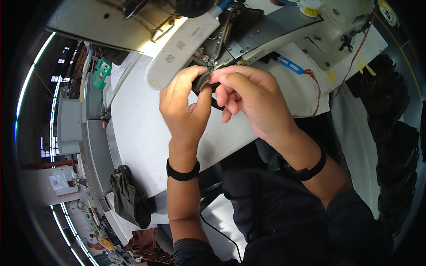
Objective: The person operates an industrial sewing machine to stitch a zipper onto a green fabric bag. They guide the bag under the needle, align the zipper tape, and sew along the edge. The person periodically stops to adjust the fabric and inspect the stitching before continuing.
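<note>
Both hands meet beside the metal foot (pixel 214 60) of a sewing machine. My left hand (pixel 184 104) is closed, its thumb and index finger on a small dark olive fabric piece (pixel 204 81) with a ribbed edge. From the other side, my right hand (pixel 255 95) pinches at the far end of the same piece; its index fingertip and thumb are together and the other fingers curl loosely. The fingertips partly hide the piece. Just left of the foot, a long light-grey machine cover (pixel 182 48) slants above my left hand.
On the white table (pixel 137 124) to the right lies a blue-handled tool (pixel 289 64) next to a reddish-brown cord (pixel 318 91). A small white and yellow bottle (pixel 309 7) stands at the back. An olive cloth item (pixel 128 195) hangs over the left edge; dark fabric (pixel 395 164) is piled at right.
</note>
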